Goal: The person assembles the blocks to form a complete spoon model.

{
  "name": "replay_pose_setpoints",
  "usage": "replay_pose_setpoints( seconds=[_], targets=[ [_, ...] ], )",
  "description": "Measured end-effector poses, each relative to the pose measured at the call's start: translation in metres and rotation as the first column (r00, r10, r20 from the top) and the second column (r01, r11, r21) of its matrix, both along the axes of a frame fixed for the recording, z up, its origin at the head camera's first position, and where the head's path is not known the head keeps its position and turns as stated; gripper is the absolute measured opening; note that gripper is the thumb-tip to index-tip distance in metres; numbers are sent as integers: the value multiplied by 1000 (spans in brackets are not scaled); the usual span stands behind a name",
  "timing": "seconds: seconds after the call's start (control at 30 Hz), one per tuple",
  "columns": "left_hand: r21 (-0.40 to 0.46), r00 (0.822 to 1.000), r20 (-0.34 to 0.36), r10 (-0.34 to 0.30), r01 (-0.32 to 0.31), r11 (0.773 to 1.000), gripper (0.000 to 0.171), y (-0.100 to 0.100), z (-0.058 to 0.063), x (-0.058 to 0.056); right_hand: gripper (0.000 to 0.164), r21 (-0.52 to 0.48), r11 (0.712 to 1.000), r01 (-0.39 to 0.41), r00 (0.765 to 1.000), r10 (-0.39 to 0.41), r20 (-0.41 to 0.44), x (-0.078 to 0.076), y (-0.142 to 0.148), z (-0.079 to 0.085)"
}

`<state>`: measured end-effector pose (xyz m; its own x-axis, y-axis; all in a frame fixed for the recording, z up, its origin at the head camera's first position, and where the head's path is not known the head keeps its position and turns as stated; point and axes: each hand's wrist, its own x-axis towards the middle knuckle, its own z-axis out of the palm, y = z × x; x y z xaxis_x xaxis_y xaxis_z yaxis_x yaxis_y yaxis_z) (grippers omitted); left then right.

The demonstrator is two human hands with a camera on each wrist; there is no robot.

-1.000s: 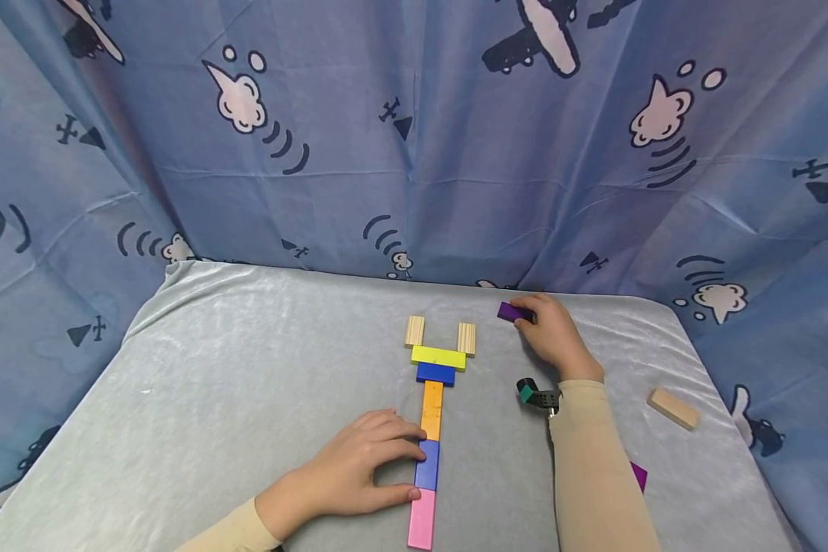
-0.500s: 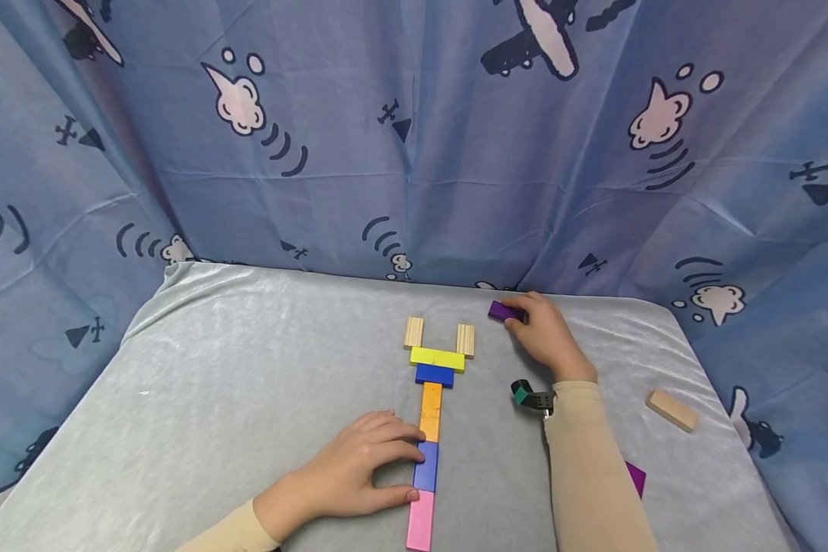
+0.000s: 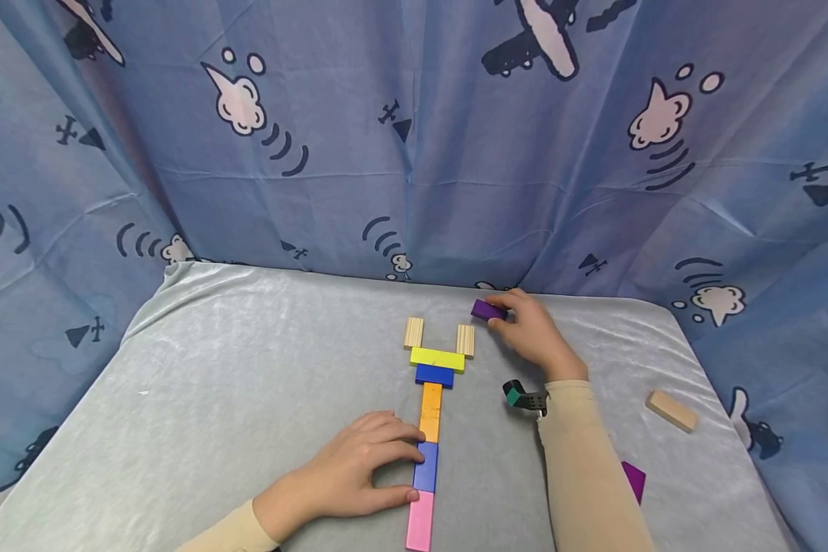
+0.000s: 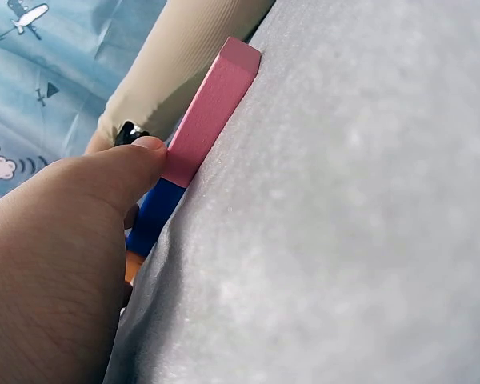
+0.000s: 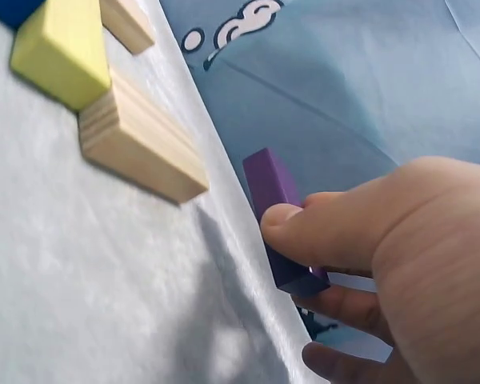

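Right hand point(image 3: 530, 330), with purple block point(image 3: 483, 309) pinched, has shifted to the person's left along the table's far side. Block now nearer the right-hand striped wooden block point(image 3: 465, 340). Right sleeve point(image 3: 589, 460) and wrist camera point(image 3: 520, 396) displaced leftward too.

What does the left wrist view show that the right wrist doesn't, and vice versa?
Only left wrist: the left hand touching the pink block, the blue block adjoining it, the orange block and a sleeve.
Only right wrist: the purple block the right hand pinches, the yellow block, two wooden blocks, another blue block's corner.
Both: grey cloth, patterned blue curtain.
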<state>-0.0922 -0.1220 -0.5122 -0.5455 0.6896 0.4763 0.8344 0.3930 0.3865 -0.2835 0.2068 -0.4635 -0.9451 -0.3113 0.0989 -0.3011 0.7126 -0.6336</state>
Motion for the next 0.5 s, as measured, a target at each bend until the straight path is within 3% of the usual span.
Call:
replay_pose_setpoints(
  seconds=[0.5],
  targets=[
    [6, 1000, 2, 1, -1, 1000, 34, 0, 0, 0, 40, -46, 991, -122, 990, 125, 70, 7, -31, 7]
  ],
)
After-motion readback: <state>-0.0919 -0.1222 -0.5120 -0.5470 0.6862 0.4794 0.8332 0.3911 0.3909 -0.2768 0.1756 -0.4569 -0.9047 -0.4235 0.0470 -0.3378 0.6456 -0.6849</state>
